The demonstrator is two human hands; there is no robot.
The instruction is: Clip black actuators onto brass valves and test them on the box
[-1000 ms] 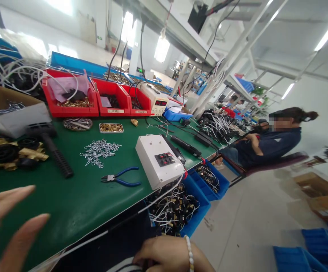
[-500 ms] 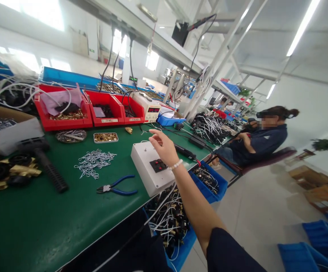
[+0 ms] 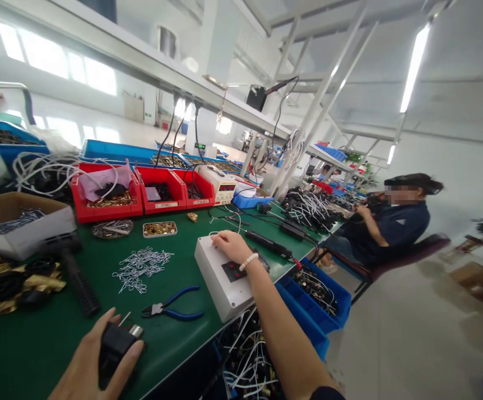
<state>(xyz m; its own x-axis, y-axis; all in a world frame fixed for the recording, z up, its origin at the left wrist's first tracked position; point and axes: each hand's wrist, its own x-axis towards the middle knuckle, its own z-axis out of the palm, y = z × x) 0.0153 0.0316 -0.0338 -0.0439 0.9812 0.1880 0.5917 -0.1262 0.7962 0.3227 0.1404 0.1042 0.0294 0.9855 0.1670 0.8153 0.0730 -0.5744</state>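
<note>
The right hand [image 3: 230, 246] hung above the box [image 3: 220, 283] half a second ago and now lies on its top. The left hand [image 3: 93, 358], out of view then, has come in at the lower edge with a black part [image 3: 114, 347].

The part sits low on the near side of the green surface [image 3: 33, 344]. The left fingers are curled shut around it, and its metal end pokes out toward the pliers [image 3: 172, 308]. The right fingers lie loosely bent on the far end of the white box and grip nothing; the wrist crosses the box's red switches [image 3: 232, 271].

As far as the view shows, the part is picked up and the box is reached. No lead can be seen joining the two, and whether a switch is pressed cannot be told.

A heap of wire clips [image 3: 141, 266] lies just beyond the pliers, and red bins [image 3: 111, 211] line the back of the surface. A blue bin [image 3: 328, 300] of wired parts hangs below the edge, right of the box. Farther along, a seated person [image 3: 391, 228] works on their own bundle.
</note>
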